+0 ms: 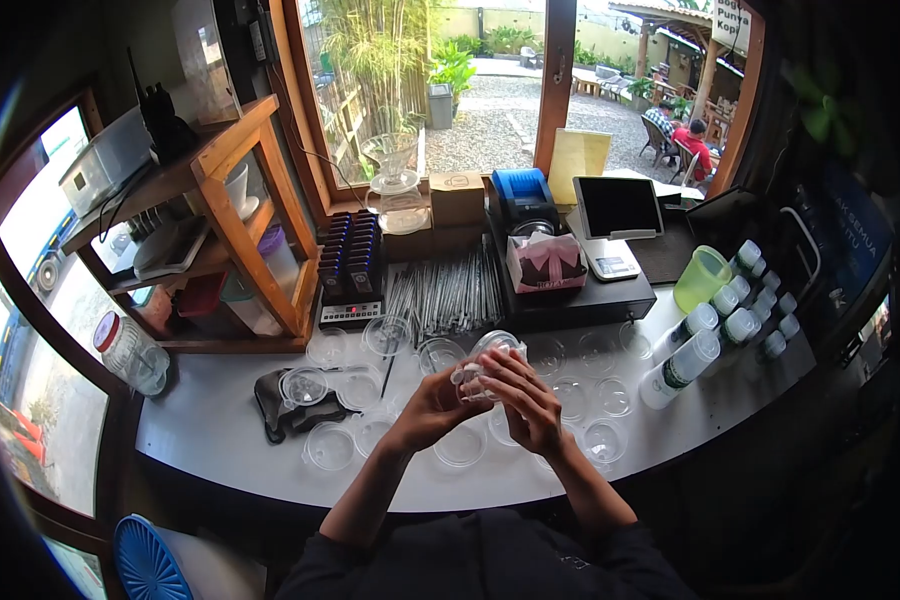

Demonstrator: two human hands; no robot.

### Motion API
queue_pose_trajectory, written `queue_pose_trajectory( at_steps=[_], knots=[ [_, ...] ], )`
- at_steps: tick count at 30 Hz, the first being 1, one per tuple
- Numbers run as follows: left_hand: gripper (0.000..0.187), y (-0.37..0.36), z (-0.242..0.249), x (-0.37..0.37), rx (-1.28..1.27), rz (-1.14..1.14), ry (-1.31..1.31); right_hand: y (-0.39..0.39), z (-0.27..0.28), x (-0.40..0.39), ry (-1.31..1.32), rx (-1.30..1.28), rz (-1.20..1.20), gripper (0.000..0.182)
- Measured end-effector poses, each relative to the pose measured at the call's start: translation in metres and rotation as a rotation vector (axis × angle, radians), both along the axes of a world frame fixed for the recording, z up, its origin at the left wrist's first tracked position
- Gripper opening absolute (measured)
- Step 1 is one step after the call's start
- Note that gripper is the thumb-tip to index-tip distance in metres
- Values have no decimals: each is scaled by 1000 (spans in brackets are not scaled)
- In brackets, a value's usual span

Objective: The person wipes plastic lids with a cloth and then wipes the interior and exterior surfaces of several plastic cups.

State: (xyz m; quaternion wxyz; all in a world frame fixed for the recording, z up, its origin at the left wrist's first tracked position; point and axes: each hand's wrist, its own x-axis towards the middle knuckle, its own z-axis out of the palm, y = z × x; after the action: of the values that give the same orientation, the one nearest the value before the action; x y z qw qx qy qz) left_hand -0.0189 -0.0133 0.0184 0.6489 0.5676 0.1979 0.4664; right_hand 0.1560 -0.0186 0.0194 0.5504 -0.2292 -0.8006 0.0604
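Observation:
Both hands are raised together over the front of the white counter (220, 440). My left hand (432, 408) is wrapped round a bundle of clear plastic lids (495, 350). The fingers of my right hand (526, 405) lie pressed against the same bundle from the right. Several clear round lids, such as one at the front (460, 445), are spread over the counter below and around the hands. A crumpled black cloth (280, 408) lies to the left, partly under some lids.
Behind the lids are wrapped straws (445, 295), a black rack (348, 255), a tissue box (547, 262) and a tablet (618, 208). Bottles (680, 370) and a green pitcher (702, 280) stand right. A glass jar (130, 355) and wooden shelf (255, 240) are left. People sit outside.

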Motion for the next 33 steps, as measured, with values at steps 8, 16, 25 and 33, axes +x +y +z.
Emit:
queue_pose_trajectory(
  at_steps=[8,16,25,33],
  knots=[
    [65,-2,0,14,12,21,45,2,36,-6,997,-360,33,8],
    [61,-9,6,12,44,121,100,-21,60,5,640,-580,-62,16],
    [59,-19,7,17,253,361,324,-32,34,-17,88,9,-525,34],
    [55,-15,-6,13,344,345,344,-46,46,-18,60,-168,-415,35]
  ],
)
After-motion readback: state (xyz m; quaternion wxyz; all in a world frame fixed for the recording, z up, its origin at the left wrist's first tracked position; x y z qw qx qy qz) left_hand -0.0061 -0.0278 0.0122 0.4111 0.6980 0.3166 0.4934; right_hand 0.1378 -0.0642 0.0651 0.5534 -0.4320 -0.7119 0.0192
